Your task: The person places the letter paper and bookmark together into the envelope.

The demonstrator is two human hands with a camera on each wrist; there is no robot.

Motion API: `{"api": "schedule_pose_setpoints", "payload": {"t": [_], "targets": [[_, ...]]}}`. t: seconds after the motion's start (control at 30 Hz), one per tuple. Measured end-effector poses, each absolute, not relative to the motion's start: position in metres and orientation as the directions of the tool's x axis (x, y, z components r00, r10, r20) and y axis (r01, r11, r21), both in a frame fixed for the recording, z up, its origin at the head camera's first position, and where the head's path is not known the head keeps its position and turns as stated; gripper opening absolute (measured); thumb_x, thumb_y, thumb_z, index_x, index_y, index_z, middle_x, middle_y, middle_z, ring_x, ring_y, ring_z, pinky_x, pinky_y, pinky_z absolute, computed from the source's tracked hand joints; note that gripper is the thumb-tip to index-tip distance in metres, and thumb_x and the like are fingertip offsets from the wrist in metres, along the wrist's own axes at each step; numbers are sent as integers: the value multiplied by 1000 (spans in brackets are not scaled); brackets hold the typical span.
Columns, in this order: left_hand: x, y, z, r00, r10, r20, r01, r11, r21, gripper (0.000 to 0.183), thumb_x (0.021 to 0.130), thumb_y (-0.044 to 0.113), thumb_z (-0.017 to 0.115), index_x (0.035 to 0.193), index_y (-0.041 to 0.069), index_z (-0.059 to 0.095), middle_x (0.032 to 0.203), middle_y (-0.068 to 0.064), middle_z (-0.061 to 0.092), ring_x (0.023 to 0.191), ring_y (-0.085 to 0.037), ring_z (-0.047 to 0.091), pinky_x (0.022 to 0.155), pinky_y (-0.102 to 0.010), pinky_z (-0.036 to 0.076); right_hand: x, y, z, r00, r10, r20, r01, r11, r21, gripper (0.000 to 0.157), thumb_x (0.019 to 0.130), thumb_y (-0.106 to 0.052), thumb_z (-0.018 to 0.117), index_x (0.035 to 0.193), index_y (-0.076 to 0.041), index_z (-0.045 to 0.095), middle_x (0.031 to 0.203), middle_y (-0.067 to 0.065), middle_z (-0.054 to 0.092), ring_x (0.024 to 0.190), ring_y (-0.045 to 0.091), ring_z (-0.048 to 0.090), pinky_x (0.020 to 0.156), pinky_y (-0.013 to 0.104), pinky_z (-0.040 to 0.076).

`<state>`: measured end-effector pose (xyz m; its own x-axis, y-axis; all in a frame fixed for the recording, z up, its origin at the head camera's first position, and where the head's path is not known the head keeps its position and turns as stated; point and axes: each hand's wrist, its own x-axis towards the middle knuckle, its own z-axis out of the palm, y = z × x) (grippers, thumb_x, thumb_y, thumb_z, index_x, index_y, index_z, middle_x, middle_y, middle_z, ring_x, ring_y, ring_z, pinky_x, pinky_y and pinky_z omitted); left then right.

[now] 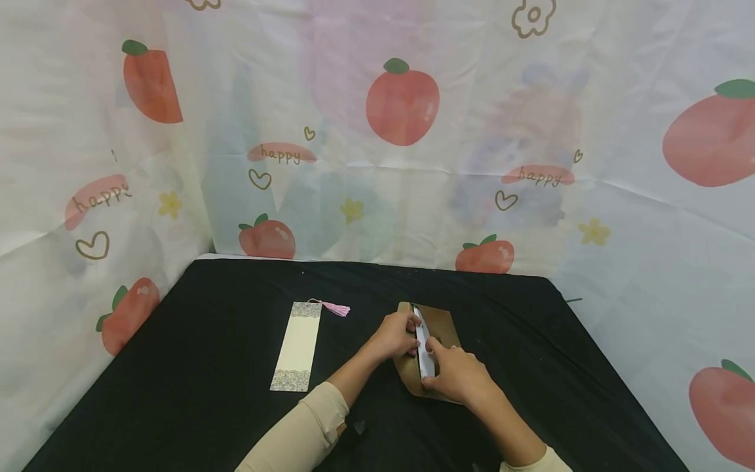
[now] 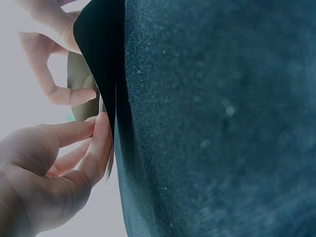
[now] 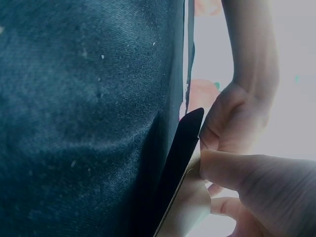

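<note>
A brown paper envelope (image 1: 442, 323) lies on the black cloth, opened along a slit in which a white folded paper (image 1: 424, 351) shows. From the left, my left hand (image 1: 396, 335) pinches the envelope's edge beside the white paper; its thumb and fingers meet on a thin edge in the left wrist view. On the right, my right hand (image 1: 461, 373) holds the envelope with bent thumb and forefinger near the paper's lower end. The right wrist view has the right thumb (image 3: 224, 170) against the brown surface. Part of the envelope is hidden under both hands.
To the left lies a cream bookmark (image 1: 296, 346) with lacy grey ends and a pink tassel (image 1: 336, 309). The black cloth (image 1: 206, 367) covers the table. Fruit-printed white curtains (image 1: 354, 196) stand behind and at both sides.
</note>
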<state>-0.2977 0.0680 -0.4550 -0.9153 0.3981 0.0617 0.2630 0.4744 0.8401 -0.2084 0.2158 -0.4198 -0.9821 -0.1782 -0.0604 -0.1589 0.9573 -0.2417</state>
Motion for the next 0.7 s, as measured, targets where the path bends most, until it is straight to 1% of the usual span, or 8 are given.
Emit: {"api": "schedule_pose_setpoints", "payload": {"t": [0.13, 0.23, 0.43, 0.53, 0.63, 0.7], "targets": [[-298, 68, -456, -916, 397, 61, 259, 468, 845, 35, 85, -11, 78, 118, -3, 68, 100, -15, 66, 63, -14, 69, 56, -23, 56, -208, 216, -420, -982, -180, -55, -162, 956, -245, 57, 80, -30, 88, 128, -14, 61, 89, 11, 61, 69, 27, 58, 53, 46, 48], [-298, 67, -455, -916, 396, 59, 257, 468, 845, 35, 85, -11, 78, 118, -3, 68, 100, -14, 66, 63, -13, 68, 57, -23, 56, -208, 216, -420, -982, -182, -56, -163, 955, -248, 58, 80, -31, 88, 128, -14, 61, 90, 12, 62, 69, 27, 58, 54, 47, 48], [-298, 63, -454, -913, 405, 57, 255, 455, 853, 37, 87, -9, 77, 122, -3, 67, 102, -13, 67, 64, -12, 69, 58, -23, 56, -208, 217, -420, -982, -184, -52, -166, 955, -248, 58, 80, -31, 88, 128, -14, 61, 88, 11, 61, 68, 27, 58, 53, 46, 48], [-297, 60, -454, -908, 414, 65, 267, 451, 852, 37, 88, -7, 77, 123, -2, 67, 104, -14, 69, 66, -14, 70, 62, -25, 57, -208, 217, -420, -981, -186, -53, -167, 954, -250, 58, 80, -30, 88, 128, -14, 61, 88, 11, 60, 68, 26, 57, 52, 46, 47], [-297, 56, -452, -902, 423, 88, 301, 469, 830, 36, 87, -5, 78, 121, -1, 68, 106, -15, 70, 73, -15, 71, 68, -27, 57, -208, 217, -420, -981, -184, -59, -163, 953, -254, 57, 79, -30, 87, 128, -14, 61, 88, 11, 60, 67, 26, 56, 52, 45, 47], [-296, 53, -451, -896, 432, 103, 323, 474, 819, 35, 87, -4, 79, 120, -2, 68, 107, -16, 70, 75, -16, 71, 70, -28, 56, -209, 217, -421, -982, -180, -64, -158, 954, -254, 57, 78, -29, 86, 128, -14, 61, 88, 11, 60, 66, 27, 56, 52, 46, 47]]}}
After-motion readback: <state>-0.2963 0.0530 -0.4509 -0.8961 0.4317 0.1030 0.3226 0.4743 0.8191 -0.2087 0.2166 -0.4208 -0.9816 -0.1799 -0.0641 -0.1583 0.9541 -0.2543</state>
